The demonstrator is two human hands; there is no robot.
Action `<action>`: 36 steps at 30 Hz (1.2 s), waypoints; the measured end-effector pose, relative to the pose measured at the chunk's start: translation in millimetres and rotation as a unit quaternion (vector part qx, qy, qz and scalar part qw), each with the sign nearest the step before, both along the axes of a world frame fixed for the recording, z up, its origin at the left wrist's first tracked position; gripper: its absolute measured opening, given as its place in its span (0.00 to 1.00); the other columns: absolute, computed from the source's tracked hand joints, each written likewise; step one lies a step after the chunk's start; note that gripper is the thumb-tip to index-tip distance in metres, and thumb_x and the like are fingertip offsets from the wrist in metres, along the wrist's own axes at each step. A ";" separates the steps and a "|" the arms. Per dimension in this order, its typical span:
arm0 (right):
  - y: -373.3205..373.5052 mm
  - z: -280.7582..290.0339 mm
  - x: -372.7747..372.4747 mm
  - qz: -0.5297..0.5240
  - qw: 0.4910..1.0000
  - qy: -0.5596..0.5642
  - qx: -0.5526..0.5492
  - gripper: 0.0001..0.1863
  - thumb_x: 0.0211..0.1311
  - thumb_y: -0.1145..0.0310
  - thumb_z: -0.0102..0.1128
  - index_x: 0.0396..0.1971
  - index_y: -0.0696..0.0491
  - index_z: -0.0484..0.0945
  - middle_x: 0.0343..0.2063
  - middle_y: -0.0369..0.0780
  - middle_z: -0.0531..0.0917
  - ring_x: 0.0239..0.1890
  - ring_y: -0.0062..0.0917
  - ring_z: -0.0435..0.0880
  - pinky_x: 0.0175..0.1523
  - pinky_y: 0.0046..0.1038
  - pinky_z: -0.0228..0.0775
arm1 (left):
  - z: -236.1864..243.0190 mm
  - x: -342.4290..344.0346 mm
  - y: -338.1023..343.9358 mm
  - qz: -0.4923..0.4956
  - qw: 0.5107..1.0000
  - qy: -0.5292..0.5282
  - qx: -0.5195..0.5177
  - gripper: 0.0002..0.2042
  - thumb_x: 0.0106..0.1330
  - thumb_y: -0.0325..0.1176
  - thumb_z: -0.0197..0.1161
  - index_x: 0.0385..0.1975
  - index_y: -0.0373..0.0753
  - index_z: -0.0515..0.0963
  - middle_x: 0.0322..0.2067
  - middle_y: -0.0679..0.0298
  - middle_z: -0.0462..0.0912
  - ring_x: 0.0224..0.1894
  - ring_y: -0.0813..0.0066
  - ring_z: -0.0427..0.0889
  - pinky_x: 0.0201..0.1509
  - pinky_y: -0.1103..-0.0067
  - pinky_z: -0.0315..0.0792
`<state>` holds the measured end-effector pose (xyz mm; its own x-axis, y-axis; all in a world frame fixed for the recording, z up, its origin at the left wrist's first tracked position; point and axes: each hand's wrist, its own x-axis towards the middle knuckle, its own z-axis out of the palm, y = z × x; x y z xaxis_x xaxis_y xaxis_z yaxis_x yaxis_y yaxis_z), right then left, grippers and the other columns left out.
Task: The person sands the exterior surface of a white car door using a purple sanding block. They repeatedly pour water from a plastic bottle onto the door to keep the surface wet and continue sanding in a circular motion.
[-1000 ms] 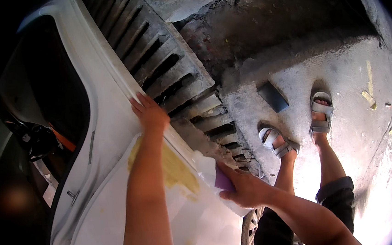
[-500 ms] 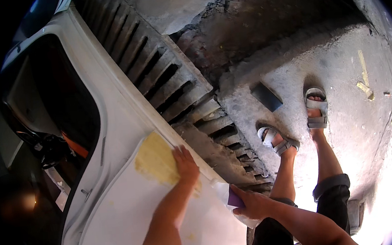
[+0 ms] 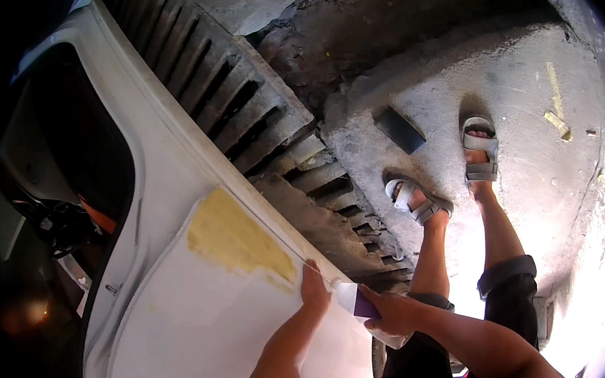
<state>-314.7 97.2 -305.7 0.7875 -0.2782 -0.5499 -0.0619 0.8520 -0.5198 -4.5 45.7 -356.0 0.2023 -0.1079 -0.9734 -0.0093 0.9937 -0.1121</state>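
My left hand lies against the white car panel close to its edge, fingers stretched out and holding nothing. Up and to its left, a dull yellow patch covers part of the panel's corner. My right hand grips what looks like a white, partly see-through plastic bottle with a purple band. The bottle's narrow white end points up and left, close beside my left hand. My right palm and fingers hide part of the bottle.
A dark window of the car is at the left. Slotted concrete grating runs along the car's side. On the rough floor lie a dark rectangular block and a yellowish strip. My sandalled feet stand at the right.
My left hand has slid down and right, off the yellow patch to the panel's edge by the bottle. The bottle stays in my right hand, its narrow end now showing. The view has shifted slightly.
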 end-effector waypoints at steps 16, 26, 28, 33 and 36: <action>34.6 17.3 14.5 -0.059 0.997 -0.001 -0.059 0.44 0.61 0.56 0.59 0.71 0.47 0.44 0.44 0.57 0.79 0.46 0.50 0.81 0.51 0.44 0.72 | 10.7 -33.5 -64.2 -0.054 0.994 0.016 -0.091 0.46 0.65 0.65 0.44 0.71 0.30 0.47 0.72 0.48 0.46 0.75 0.50 0.39 0.76 0.59 0.29; 38.9 37.3 10.1 -0.017 0.995 -0.095 -0.040 0.42 0.61 0.58 0.58 0.69 0.51 0.45 0.42 0.56 0.80 0.45 0.49 0.81 0.50 0.43 0.72 | 82.0 19.4 18.7 0.045 0.985 0.135 0.097 0.45 0.60 0.60 0.56 0.68 0.29 0.55 0.69 0.49 0.57 0.72 0.53 0.53 0.76 0.61 0.39; 29.9 46.9 4.0 -0.027 0.995 -0.072 -0.058 0.43 0.61 0.58 0.58 0.70 0.51 0.44 0.42 0.55 0.80 0.45 0.49 0.81 0.50 0.43 0.72 | 78.4 -13.3 -47.1 0.086 0.986 0.144 -0.001 0.47 0.57 0.61 0.59 0.67 0.28 0.55 0.69 0.48 0.56 0.71 0.53 0.54 0.76 0.63 0.42; 39.0 63.8 8.2 -0.046 0.993 -0.018 -0.106 0.45 0.61 0.56 0.58 0.71 0.50 0.41 0.42 0.56 0.79 0.43 0.49 0.82 0.50 0.44 0.72 | 83.8 -84.2 -215.1 -0.038 0.954 0.217 -0.203 0.39 0.69 0.59 0.43 0.71 0.35 0.51 0.72 0.56 0.51 0.75 0.60 0.44 0.75 0.54 0.36; 44.1 73.2 10.2 -0.031 0.994 -0.001 -0.108 0.46 0.61 0.55 0.58 0.72 0.49 0.41 0.42 0.57 0.79 0.44 0.51 0.81 0.49 0.44 0.72 | 75.1 -83.1 -183.7 -0.049 0.959 0.167 -0.225 0.39 0.69 0.59 0.43 0.71 0.35 0.51 0.72 0.56 0.50 0.75 0.60 0.43 0.75 0.56 0.34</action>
